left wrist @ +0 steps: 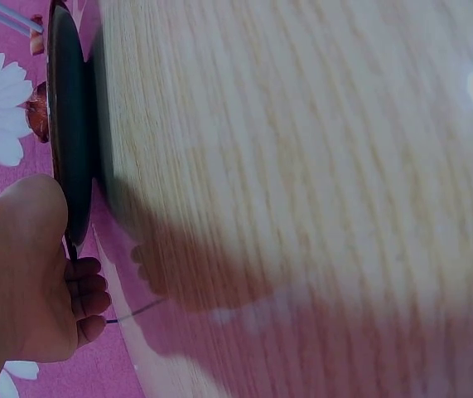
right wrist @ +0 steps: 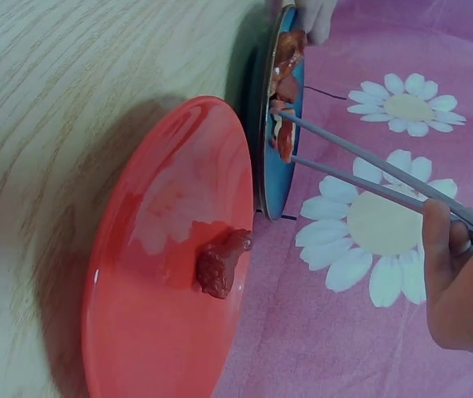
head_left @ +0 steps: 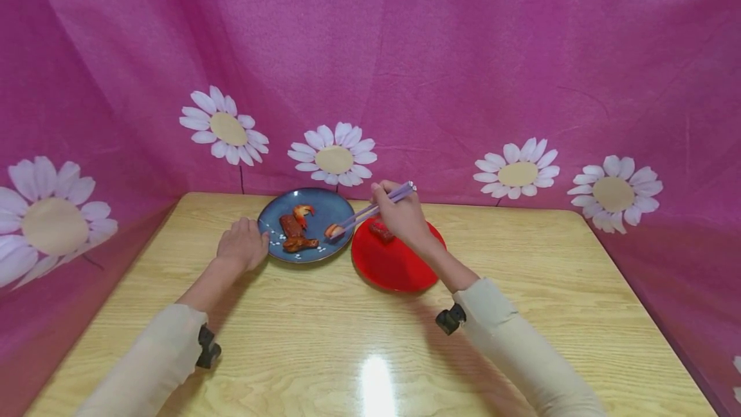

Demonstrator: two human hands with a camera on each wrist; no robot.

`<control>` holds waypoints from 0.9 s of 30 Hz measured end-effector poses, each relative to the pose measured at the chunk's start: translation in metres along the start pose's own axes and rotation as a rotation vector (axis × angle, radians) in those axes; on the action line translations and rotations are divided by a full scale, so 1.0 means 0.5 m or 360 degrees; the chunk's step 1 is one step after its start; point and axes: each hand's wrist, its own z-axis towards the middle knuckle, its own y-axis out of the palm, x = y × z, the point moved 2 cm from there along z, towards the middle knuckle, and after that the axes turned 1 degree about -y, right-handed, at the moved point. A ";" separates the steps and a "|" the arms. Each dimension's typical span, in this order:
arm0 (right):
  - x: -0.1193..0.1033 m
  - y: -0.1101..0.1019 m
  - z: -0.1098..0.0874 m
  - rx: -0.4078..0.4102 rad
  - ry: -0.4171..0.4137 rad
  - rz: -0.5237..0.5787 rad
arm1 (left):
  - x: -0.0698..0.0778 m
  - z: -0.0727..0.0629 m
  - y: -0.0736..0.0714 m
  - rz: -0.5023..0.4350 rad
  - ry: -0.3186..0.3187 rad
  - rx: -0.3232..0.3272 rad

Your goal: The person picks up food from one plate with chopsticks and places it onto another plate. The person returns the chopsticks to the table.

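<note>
My right hand (head_left: 401,214) holds a pair of purple chopsticks (head_left: 365,212). Their tips are at a small orange-and-white piece of food (head_left: 334,231) over the right side of a dark blue plate (head_left: 329,204); in the right wrist view one tip lies on either side of this piece (right wrist: 285,139). My left hand (head_left: 243,244) grips the plate's left rim, thumb above and fingertips (left wrist: 92,300) curled below the edge. On the blue plate lie a shrimp (head_left: 302,213), a brown slab of meat (head_left: 291,226) and a chicken drumstick (head_left: 300,244).
A red plate (head_left: 393,272) stands close to the right of the blue one, under my right hand, with a dark red piece of meat (right wrist: 221,264) on it. Behind the wooden table (head_left: 312,333) hangs a pink cloth (head_left: 417,69) with daisies.
</note>
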 end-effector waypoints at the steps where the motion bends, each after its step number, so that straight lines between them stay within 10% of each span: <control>1: 0.000 -0.003 0.000 0.0007 -0.0007 0.0007 | 0.001 -0.001 -0.001 -0.0002 0.0000 0.0000; 27: 0.029 -0.072 -0.019 0.0037 0.0047 0.0081 | 0.006 -0.003 -0.006 0.0006 0.0011 0.0027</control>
